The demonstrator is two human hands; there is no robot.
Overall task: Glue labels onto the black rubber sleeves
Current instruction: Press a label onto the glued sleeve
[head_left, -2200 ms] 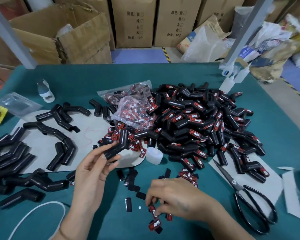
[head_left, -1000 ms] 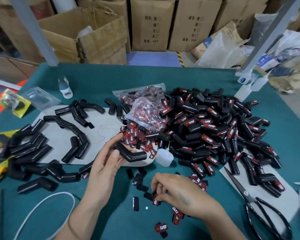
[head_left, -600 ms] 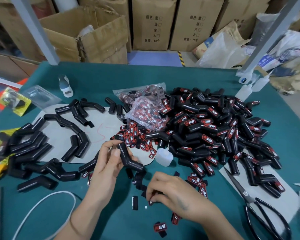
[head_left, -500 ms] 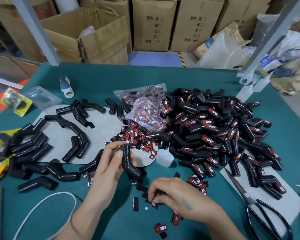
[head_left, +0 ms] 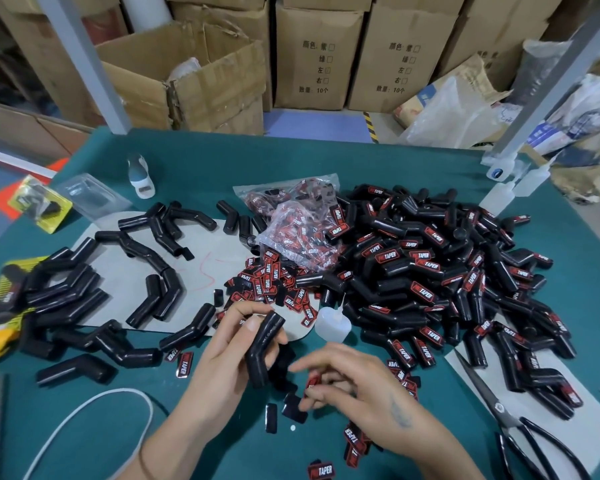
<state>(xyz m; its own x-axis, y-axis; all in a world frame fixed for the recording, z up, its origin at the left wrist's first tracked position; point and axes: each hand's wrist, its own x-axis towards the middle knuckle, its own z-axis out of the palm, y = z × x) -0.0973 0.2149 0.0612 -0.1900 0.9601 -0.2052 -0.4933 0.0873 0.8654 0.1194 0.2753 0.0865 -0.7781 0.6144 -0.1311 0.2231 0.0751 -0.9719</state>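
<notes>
My left hand (head_left: 227, 355) grips a bent black rubber sleeve (head_left: 262, 348), held nearly upright above the green table (head_left: 187, 174). Just to its right, my right hand (head_left: 354, 389) pinches a small red label (head_left: 313, 381) between its fingertips. Loose red-and-black labels (head_left: 267, 285) lie scattered beyond my hands, with a few more labels (head_left: 321, 471) near the front edge. A big heap of labelled sleeves (head_left: 447, 271) fills the right side. Plain unlabelled sleeves (head_left: 63, 299) lie at the left.
A small white glue bottle (head_left: 333, 325) lies just behind my hands. A plastic bag of labels (head_left: 302, 223) sits mid-table. Black scissors (head_left: 527, 434) rest at the front right. A white cord (head_left: 94, 407) loops at the front left. Cardboard boxes (head_left: 319, 53) stand behind the table.
My left hand turned the sleeve from lying sideways to nearly upright and brought it down toward me. My right hand picked a label from the table and lifted it toward the sleeve.
</notes>
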